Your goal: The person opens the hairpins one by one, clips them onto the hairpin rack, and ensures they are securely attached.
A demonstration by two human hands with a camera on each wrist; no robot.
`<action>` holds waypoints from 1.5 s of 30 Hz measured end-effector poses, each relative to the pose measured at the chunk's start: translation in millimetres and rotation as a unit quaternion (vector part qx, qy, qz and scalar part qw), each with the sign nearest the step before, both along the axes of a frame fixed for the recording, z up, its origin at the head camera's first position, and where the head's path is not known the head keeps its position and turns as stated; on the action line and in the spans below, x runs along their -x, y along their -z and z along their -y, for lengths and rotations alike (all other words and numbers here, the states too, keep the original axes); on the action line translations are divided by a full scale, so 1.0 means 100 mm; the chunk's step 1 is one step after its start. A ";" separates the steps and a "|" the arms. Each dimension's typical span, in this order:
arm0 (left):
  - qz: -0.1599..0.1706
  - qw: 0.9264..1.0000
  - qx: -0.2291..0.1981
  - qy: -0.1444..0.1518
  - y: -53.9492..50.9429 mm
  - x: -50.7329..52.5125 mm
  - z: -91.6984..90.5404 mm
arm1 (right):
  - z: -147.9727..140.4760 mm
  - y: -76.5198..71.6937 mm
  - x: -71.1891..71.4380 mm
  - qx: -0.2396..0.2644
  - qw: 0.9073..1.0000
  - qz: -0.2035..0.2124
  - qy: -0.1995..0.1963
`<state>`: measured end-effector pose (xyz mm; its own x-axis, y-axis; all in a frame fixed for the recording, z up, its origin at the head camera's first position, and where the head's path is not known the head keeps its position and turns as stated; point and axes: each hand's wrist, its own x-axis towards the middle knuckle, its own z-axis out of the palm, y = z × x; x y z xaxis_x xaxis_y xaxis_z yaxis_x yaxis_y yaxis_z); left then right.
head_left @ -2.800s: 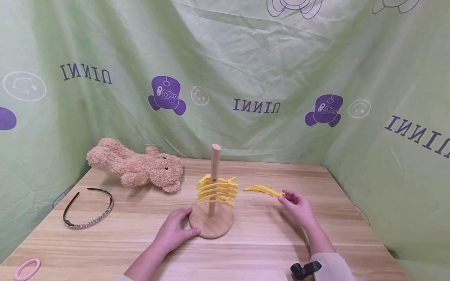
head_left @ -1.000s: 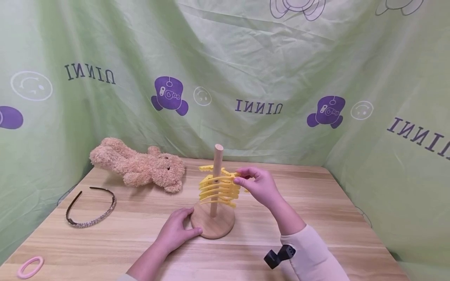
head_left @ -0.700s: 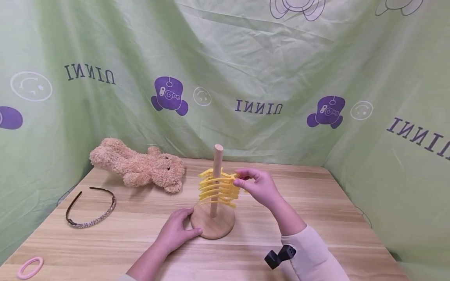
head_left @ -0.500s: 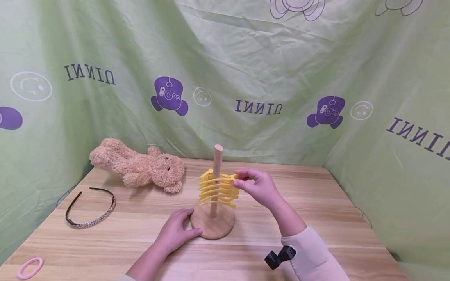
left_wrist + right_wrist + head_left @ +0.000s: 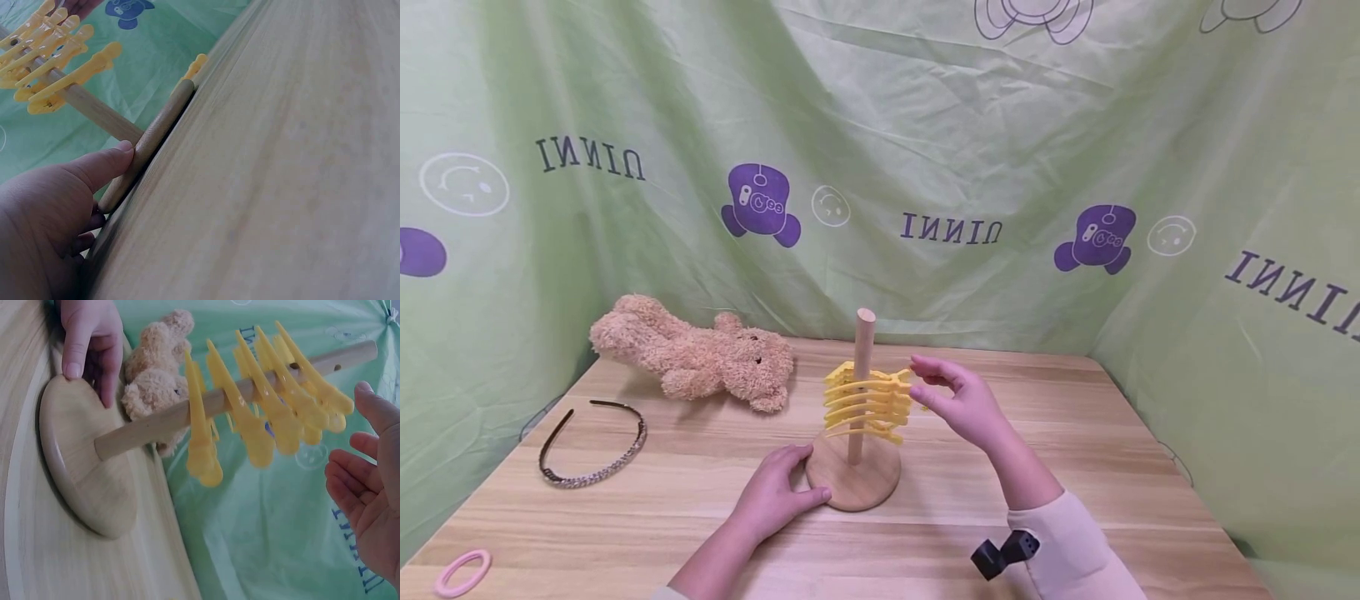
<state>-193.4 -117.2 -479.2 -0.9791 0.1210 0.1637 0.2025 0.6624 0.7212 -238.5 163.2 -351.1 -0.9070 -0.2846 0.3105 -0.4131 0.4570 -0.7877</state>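
Several yellow alligator hair clips (image 5: 868, 404) are clamped one above another on the upright post (image 5: 864, 337) of a wooden stand with a round base (image 5: 857, 487). My left hand (image 5: 775, 494) grips the base's left edge, thumb on top and fingers at the rim, as the left wrist view shows. Just right of the topmost clip is my right hand (image 5: 962, 404), fingers apart from it and holding nothing; the right wrist view shows this gap. Behind that hand, mostly hidden, a bit of another yellow clip (image 5: 199, 64) shows on the table.
A plush teddy bear (image 5: 700, 354) lies on its side at the back left. A black headband (image 5: 597, 477) with a sparkly band is in front of it. Near the left front corner sits a pink ring (image 5: 463, 573). Green printed cloth (image 5: 880, 167) surrounds the wooden table.
My right hand brought a yellow hair clip from the right to the post and clamped it above the others. It then let go and drew back slightly. The left hand stayed.
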 end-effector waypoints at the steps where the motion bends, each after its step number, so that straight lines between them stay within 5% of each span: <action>1: 0.001 1.000 0.000 0.000 0.00 0.00 0.00 | -0.03 0.01 0.01 0.000 1.000 0.003 0.005; 17: -0.005 1.000 0.002 0.002 -0.01 0.03 0.01 | -0.63 0.51 0.33 -0.037 0.991 0.073 0.107; 29: -0.001 1.000 0.001 0.002 -0.02 0.04 0.00 | -0.99 0.95 0.56 -0.075 0.975 0.140 0.157; 45: 0.005 1.000 -0.006 0.003 -0.02 0.02 -0.01 | -1.08 1.10 0.70 -0.132 0.962 0.170 0.167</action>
<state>-195.2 -116.4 -477.0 -0.9799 0.1251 0.1554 0.1993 0.6530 0.7306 -308.9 271.4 -461.0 -0.9979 0.0123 -0.0629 0.0524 0.7222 -0.6897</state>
